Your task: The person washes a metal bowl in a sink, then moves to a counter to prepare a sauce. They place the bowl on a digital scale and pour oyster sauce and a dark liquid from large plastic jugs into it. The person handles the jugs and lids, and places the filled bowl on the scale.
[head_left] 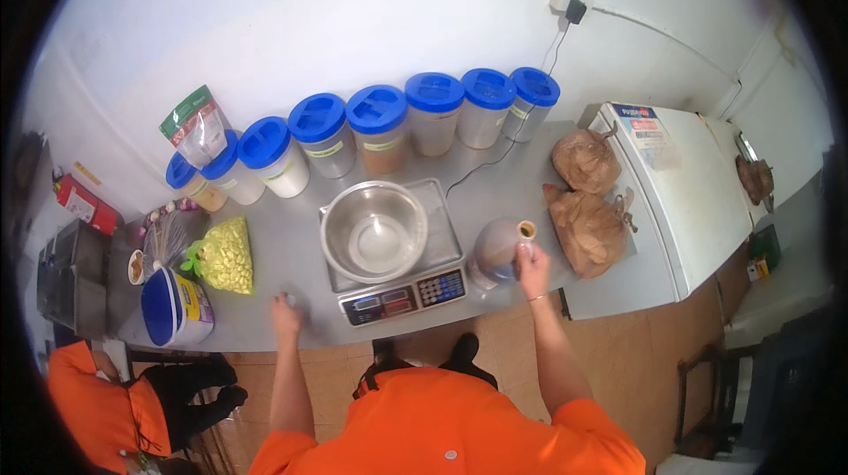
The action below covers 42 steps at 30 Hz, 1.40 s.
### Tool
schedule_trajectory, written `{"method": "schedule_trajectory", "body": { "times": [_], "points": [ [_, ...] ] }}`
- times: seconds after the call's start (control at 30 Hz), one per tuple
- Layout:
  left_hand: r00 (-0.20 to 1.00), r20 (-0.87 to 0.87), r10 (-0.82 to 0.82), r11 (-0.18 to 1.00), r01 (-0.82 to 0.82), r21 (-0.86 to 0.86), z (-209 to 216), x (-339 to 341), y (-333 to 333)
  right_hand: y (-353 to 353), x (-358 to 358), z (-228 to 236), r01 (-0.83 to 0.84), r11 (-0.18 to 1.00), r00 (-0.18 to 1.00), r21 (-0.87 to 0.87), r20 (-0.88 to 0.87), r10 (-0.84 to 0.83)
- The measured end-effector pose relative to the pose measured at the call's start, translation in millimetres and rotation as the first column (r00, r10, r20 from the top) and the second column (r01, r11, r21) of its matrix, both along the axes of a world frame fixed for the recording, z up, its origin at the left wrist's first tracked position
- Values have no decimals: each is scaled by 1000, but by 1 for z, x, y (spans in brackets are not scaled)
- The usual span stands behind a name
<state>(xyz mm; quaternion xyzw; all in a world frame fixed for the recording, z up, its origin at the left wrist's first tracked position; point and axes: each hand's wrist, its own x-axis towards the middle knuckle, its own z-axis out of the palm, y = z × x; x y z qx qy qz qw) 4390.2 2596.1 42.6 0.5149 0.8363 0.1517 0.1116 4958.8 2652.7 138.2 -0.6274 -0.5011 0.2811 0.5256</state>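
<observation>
My right hand [533, 272] is closed at the neck of a large see-through jug [496, 247] with dark contents. The jug's round mouth is uncovered and faces up, and the jug stands on the steel table just right of the scale. My left hand [287, 316] is closed near the table's front edge, with a small pale thing showing at its fingertips, too small to name. Between my hands a steel bowl [374, 232] sits on the platform of a digital scale [402, 297]. The inside of the bowl looks bare.
Several blue-lidded tubs [377, 126] line the wall. A yellow-green bag [226, 256] and a white bucket with a blue lid [177, 307] stand left. Brown bags [590, 228] lie right, beside a white freezer [698, 201]. A black cord [495, 157] crosses the table. Another person [106, 404] is lower left.
</observation>
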Motion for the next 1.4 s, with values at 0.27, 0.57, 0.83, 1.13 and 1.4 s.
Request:
{"method": "schedule_trajectory", "body": {
  "times": [0.27, 0.57, 0.83, 1.13, 1.4],
  "points": [
    [893, 388, -228, 954, 124, 273, 18, 8, 55, -42, -41, 10, 285, 958, 955, -28, -77, -287],
    [537, 829, -152, 981, 184, 60, 82, 73, 135, -119, -105, 79, 221, 928, 906, -302, -290, -310],
    [84, 996, -6, 797, 603, -46, 74, 35, 109, -155, -152, 126, -14, 883, 889, -469, -409, -203],
    [-438, 729, -525, 183, 779, 600, 81, 173, 31, -121, -200, 165, -204, 848, 946, -489, -321, 43],
    [-471, 795, -382, 483, 632, 606, 59, 186, 16, -57, -227, 191, -275, 762, 925, -586, -377, 45]
  ]
}}
